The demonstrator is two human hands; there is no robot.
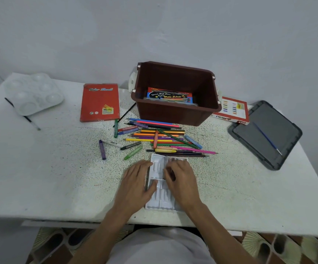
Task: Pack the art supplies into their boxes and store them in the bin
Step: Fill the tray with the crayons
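At the near edge of the counter (59, 178), straight in front of the person, lies the white slotted tray (159, 201), its long axis running away from the body toward the brown bin (173, 115). Both hands sit on it. The left hand (137, 180) rests along the tray's left rim with its fingers laid fairly straight, steadying it. The right hand (182, 178) hunches over the middle slots with its fingers curled; whether they pinch a stick is too blurred to tell.

The loose pastels lie just beyond the tray's far end, fanned to either side. The green pastel (133, 152) and the purple pastel (102, 149) are off to the far left, nearer the left hand. The blue pastel (193, 141) lies far right, against the pile of pencils (164, 138), nearer the right hand.

Most sticks lie skewed to the slots, so each likely needs turning before it is seated. The oil pastels box (232, 111) waits right of the bin.
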